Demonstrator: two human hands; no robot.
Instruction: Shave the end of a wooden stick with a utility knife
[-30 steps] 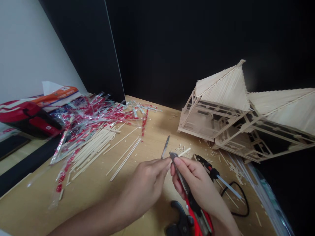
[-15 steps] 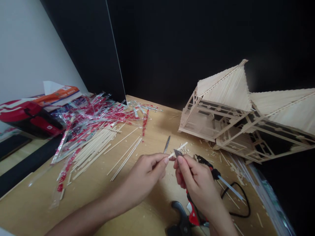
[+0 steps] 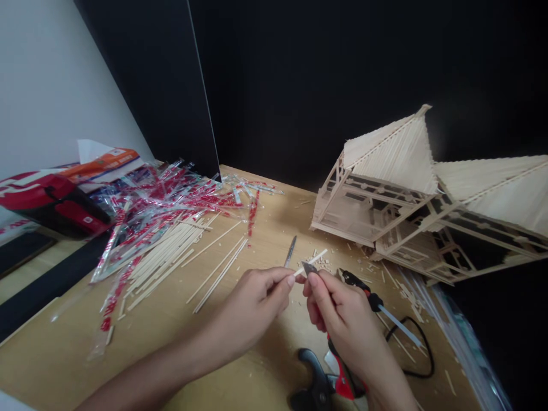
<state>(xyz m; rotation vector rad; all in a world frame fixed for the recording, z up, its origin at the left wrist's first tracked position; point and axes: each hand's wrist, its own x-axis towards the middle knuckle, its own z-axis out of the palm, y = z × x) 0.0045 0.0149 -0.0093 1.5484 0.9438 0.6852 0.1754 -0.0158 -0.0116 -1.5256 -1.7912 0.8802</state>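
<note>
Pinching a short wooden stick (image 3: 311, 260) between thumb and forefinger, my left hand (image 3: 257, 302) is closed tight on its near end, the free end pointing toward 1 o'clock. My right hand (image 3: 342, 319) is wrapped shut around a red utility knife (image 3: 338, 371), its blade tip (image 3: 309, 267) touching the stick just beside the left fingertips. I judge that I am trimming the stick; the next cut is calling for a steady grip and a stroke directed away from the left fingers. A metal file (image 3: 290, 251) is lying at 12 o'clock from the hands, a glue gun (image 3: 363, 291) at 3 o'clock, the stick house model (image 3: 385, 188) further off at 2 o'clock. Against half a second ago, both hands are sitting almost unchanged.
</note>
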